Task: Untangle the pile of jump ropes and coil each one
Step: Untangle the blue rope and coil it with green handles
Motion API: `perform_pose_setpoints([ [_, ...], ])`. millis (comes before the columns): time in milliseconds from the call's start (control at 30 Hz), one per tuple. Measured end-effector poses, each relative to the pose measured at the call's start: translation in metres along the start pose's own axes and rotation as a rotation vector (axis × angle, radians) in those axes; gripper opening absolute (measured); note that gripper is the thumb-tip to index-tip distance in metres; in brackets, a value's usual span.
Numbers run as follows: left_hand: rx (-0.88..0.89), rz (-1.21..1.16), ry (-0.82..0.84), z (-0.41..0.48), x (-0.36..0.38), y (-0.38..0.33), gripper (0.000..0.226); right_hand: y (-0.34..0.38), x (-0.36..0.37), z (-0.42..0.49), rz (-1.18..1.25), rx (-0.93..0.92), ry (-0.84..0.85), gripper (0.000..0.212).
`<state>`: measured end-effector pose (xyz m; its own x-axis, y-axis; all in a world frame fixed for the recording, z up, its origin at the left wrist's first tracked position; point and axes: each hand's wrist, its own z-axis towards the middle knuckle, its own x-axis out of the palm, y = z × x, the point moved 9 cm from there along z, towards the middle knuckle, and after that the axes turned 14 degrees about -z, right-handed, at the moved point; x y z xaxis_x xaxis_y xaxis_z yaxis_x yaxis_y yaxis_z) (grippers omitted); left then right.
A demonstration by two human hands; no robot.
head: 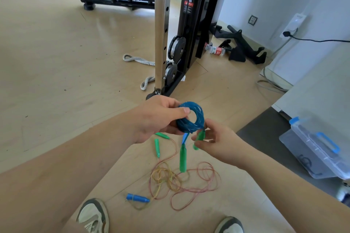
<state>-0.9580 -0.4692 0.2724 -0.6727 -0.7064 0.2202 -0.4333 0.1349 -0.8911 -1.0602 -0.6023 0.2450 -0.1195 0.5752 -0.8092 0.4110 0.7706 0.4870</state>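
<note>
The left hand point(156, 117) is curling its fingers round a coiled glittery blue plastic jump rope point(191, 127) above the wooden floor point(56, 62). The right hand point(219, 139) is pinching the rope's green plastic handle point(200, 136). Tangled thin red and yellow ropes point(166, 176) are lying below.

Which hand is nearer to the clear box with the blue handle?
Right. The right hand is left of the box, pinching a green handle; the left hand is farther left, gripping the blue coil.
</note>
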Motion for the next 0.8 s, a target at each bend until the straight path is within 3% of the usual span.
perform_pose_setpoints([
  [133,0.002,0.071,-0.007,-0.001,0.002,0.003,0.016,0.013,-0.006,0.0,0.074,-0.058,-0.047,0.062],
  [333,0.034,0.198,-0.028,-0.002,-0.002,0.002,0.011,0.017,-0.01,0.001,0.261,-0.053,0.042,0.076],
  [500,0.06,0.245,-0.003,-0.003,0.001,-0.002,0.01,0.016,-0.019,0.004,0.31,-0.088,-0.072,0.027],
  [633,0.121,0.224,-0.003,-0.004,0.005,-0.008,0.01,0.013,-0.012,0.004,0.475,-0.053,0.007,0.017],
  [800,0.168,0.197,-0.001,-0.004,0.006,-0.011,0.015,0.011,-0.011,0.001,0.62,-0.046,0.103,0.02],
])
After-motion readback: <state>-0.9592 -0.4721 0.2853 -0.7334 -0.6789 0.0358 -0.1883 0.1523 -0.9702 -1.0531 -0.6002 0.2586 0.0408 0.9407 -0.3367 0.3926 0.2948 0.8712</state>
